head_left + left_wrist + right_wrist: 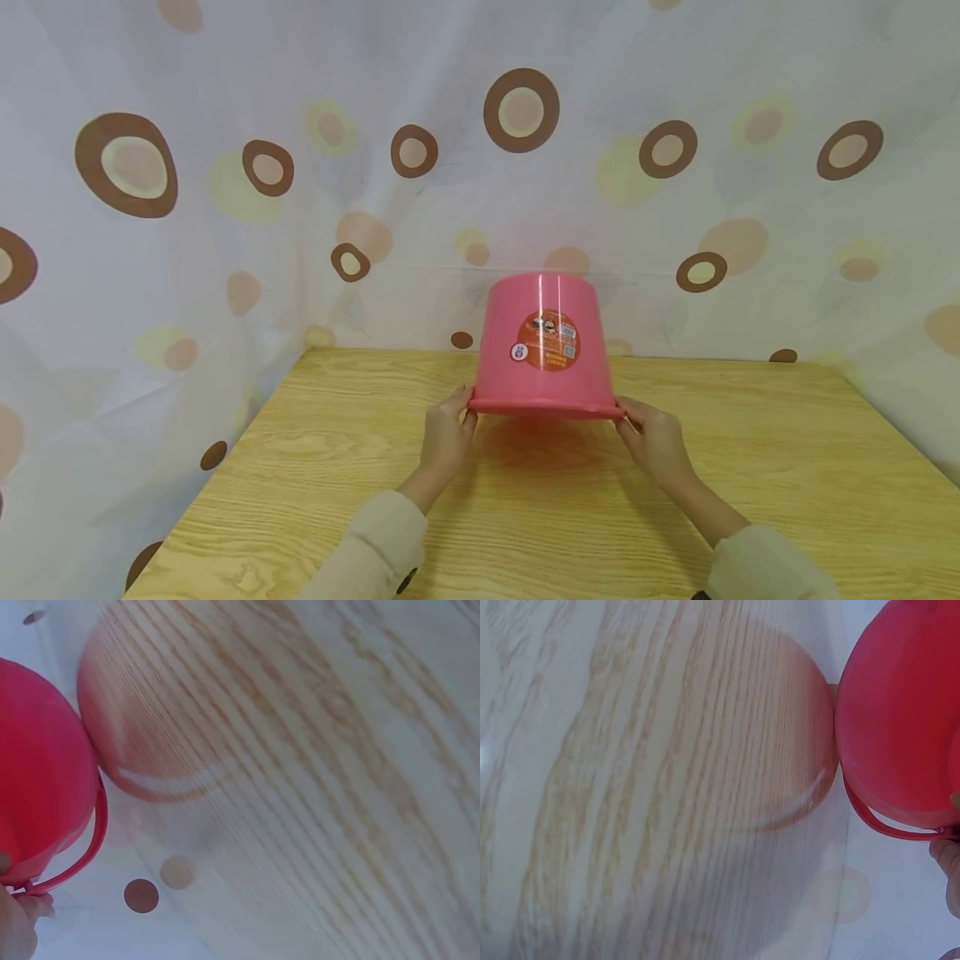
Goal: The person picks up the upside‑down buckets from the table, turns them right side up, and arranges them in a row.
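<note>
A pink plastic bucket is upside down at the back middle of the wooden table, its near rim tipped up off the surface. It has a round orange label on its side. My left hand pinches the rim at the left, thumb below. On the opposite side my right hand grips the rim in the same manner. Both wrist views look into the red-pink inside. There the bucket's thin handle curves along the rim; part of the left hand and right hand shows at the frame edges.
The wood-grain table reflects the bucket. Behind it and to both sides hangs a pale sheet with brown rings and coloured dots, meeting the table's back edge close behind the bucket.
</note>
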`<action>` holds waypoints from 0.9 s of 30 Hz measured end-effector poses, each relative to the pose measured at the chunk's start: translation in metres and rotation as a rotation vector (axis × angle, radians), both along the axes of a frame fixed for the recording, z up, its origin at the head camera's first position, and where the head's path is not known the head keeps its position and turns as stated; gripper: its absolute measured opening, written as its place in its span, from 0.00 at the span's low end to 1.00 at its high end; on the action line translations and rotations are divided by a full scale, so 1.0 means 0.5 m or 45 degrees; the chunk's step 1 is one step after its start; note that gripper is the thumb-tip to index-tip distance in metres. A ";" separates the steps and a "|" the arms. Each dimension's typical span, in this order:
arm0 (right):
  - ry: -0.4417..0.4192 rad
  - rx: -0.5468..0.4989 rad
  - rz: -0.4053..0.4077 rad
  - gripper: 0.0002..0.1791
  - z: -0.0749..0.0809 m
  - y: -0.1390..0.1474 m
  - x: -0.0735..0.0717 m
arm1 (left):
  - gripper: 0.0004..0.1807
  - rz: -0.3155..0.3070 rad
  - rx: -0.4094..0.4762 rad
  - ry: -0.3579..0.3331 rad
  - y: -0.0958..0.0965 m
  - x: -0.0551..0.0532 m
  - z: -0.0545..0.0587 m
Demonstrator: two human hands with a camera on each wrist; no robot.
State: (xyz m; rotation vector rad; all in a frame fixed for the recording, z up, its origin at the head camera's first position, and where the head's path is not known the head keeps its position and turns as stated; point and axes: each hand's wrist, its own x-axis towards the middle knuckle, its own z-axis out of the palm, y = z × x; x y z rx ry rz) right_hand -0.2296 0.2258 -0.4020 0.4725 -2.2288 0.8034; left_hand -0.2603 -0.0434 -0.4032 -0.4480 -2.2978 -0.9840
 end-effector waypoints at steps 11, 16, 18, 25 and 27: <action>-0.014 -0.023 -0.009 0.11 0.016 0.001 0.006 | 0.13 -0.027 0.021 0.011 0.000 0.007 0.019; -0.016 0.004 -0.032 0.09 0.040 0.001 0.007 | 0.10 -0.048 0.045 0.008 -0.001 0.011 0.036; -0.043 0.011 -0.040 0.08 0.054 0.000 0.007 | 0.09 -0.051 0.045 0.008 -0.002 0.012 0.047; -0.162 0.067 -0.055 0.06 0.111 0.006 0.009 | 0.07 -0.056 0.059 -0.099 0.000 0.014 0.079; -0.208 0.086 -0.057 0.07 0.128 0.009 0.009 | 0.07 -0.061 0.068 -0.145 0.002 0.015 0.089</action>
